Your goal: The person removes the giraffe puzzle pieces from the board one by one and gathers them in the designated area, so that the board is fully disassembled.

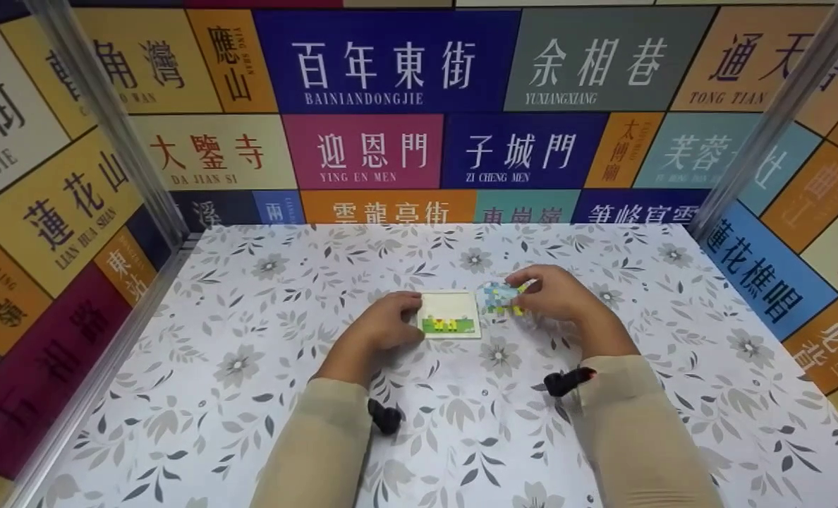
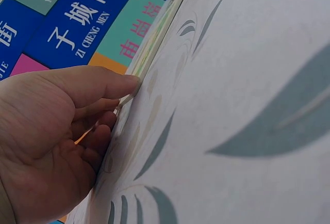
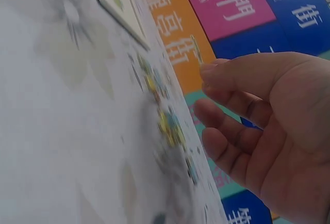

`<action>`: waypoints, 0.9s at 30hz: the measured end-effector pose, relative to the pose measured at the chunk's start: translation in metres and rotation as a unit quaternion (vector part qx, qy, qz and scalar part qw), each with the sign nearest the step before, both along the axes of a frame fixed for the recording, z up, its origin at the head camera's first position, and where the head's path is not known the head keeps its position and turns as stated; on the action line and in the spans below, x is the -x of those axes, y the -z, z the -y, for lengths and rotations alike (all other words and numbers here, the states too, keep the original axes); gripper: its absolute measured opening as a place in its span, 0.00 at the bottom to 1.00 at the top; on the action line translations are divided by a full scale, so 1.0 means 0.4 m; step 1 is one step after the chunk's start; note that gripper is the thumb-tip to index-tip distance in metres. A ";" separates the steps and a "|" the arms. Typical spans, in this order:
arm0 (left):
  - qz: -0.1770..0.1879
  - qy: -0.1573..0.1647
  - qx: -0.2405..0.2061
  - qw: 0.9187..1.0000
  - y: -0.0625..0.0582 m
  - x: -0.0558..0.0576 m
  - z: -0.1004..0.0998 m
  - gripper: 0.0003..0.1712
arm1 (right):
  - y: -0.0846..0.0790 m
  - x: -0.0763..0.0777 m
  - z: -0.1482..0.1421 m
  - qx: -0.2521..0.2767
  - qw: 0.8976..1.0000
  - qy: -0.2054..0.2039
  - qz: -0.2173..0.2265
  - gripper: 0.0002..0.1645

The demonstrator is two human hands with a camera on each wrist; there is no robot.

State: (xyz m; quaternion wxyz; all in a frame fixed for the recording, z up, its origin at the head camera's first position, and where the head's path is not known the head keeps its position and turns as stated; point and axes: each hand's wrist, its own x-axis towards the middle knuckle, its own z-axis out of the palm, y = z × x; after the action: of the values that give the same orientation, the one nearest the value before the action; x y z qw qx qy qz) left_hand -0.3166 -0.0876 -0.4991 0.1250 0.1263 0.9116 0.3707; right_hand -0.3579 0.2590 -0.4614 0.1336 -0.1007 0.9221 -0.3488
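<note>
A small square puzzle board (image 1: 448, 305) with a pale frame lies on the table, a green strip with yellow and red figures along its lower part. My left hand (image 1: 385, 323) holds the board's left edge; in the left wrist view the thumb (image 2: 124, 83) rests on the rim. To the right of the board, my right hand (image 1: 556, 291) pinches a thin puzzle piece (image 3: 197, 51), seen edge-on, between thumb and forefinger. Beneath it lie several loose blue, green and yellow puzzle pieces (image 3: 171, 127), partly hidden by the fingers in the head view.
The table (image 1: 235, 437) has a white cover printed with grey leaves and flowers. Panels with large Chinese lettering (image 1: 387, 60) stand behind and at both sides. Clear upright edges (image 1: 112, 120) run up at the corners. A black wrist device (image 1: 567, 382) sits at each sleeve.
</note>
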 end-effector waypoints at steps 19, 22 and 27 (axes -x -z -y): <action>0.006 -0.005 -0.003 1.000 -0.003 0.001 0.000 0.41 | 0.056 0.006 -0.157 0.031 0.999 0.034 0.028 0.31; 0.003 -0.007 -0.005 1.000 -0.002 0.001 0.000 0.41 | 0.060 0.005 -0.158 0.028 0.999 0.036 0.026 0.31; 0.002 -0.004 -0.009 1.000 -0.002 0.000 -0.001 0.41 | 0.062 0.002 -0.157 0.019 0.999 0.036 0.026 0.30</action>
State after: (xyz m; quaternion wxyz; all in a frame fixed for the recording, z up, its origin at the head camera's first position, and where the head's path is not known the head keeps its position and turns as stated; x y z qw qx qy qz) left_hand -0.3165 -0.0873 -0.4984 0.1240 0.1233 0.9085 0.3795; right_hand -0.3587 0.3217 -0.4862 0.1427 -0.0607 0.9145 -0.3738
